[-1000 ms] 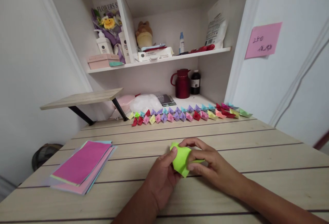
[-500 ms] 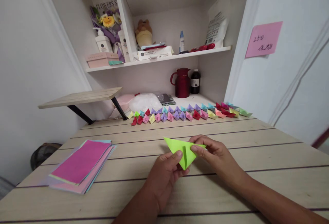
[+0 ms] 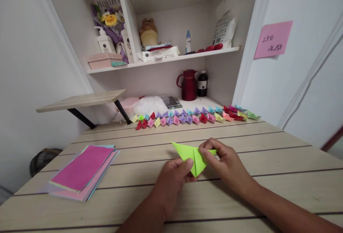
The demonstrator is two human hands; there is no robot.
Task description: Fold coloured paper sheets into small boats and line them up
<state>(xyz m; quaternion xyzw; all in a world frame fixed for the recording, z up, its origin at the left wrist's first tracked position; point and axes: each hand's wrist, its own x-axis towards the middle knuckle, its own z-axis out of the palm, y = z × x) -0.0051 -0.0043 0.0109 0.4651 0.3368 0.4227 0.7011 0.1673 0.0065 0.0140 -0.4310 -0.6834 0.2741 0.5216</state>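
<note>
Lime-green paper (image 3: 195, 156) between fingers of left hand (image 3: 171, 178), pinching lower left edge, and right hand (image 3: 227, 163), pinching upper right part. Folded triangle, wide edge uppermost, tip downward, straight seam down middle. Desk (image 3: 131, 174) below fingers.

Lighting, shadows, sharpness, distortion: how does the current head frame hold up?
Head view: light is soft, with the cabinet dimmer toward its top; head view: faint, soft-edged shadow on the table beside the green paper, whose fold line reads clearly; head view: cabinet sides lean outward toward the top, likely wide-angle stretch.
</note>
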